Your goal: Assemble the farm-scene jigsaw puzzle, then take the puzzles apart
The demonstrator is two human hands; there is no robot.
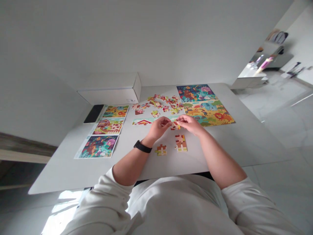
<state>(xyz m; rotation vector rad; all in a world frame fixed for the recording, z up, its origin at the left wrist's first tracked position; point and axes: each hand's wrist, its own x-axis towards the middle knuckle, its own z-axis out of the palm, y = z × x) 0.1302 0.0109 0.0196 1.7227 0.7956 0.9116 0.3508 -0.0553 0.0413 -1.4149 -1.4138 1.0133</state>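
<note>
My left hand [159, 126] and my right hand [189, 123] meet above the white table [244, 140], both pinching small red and cream jigsaw pieces [175, 125] between their fingertips. A black watch sits on my left wrist. Just behind the hands lies a joined strip of pieces with a red roof [144, 122]. Closer to me lie a small joined cluster [181, 143] and a single piece [161, 150]. A heap of loose pieces [161, 102] is spread farther back.
Two finished puzzles [202, 104] lie at the right rear. A reference sheet with three pictures [107, 129] lies on the left, beside a black phone [94, 113]. A white box [112, 91] stands at the back by the wall. Shelves stand far right.
</note>
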